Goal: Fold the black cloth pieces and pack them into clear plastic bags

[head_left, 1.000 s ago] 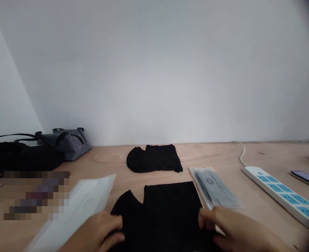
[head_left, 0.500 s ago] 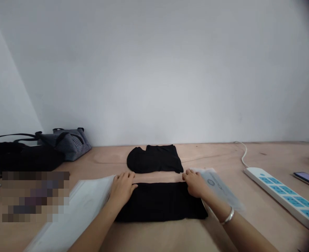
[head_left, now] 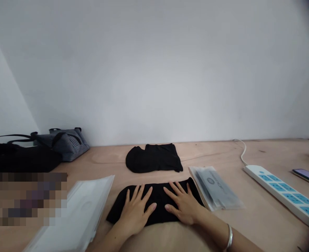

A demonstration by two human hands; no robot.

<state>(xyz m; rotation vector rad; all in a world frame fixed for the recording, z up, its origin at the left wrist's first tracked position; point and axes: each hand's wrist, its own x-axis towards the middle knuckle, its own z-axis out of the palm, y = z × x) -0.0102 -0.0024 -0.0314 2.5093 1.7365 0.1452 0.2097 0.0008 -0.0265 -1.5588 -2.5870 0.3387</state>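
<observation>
Head view, my log: L hand (head_left: 136, 215) and R hand (head_left: 182, 206) spread flat, no pinch, pressing folded black cloth (head_left: 158, 197) beneath them. Ahead of hands: 2nd black garment (head_left: 154, 159), folded, looks done. Right of R hand: grey packet (head_left: 214, 189). Left of L hand: white packet (head_left: 78, 213).

A white wall (head_left: 154, 70) is joined at left by a second wall (head_left: 5, 94), and a pale plywood worktop (head_left: 264, 152) is set against both.

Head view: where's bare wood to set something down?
Bare wood: between the far black garment and the power strip, behind the clear packet. Crowded: the left hand and right hand on the near black garment, plus bags and white packet at left.
</observation>
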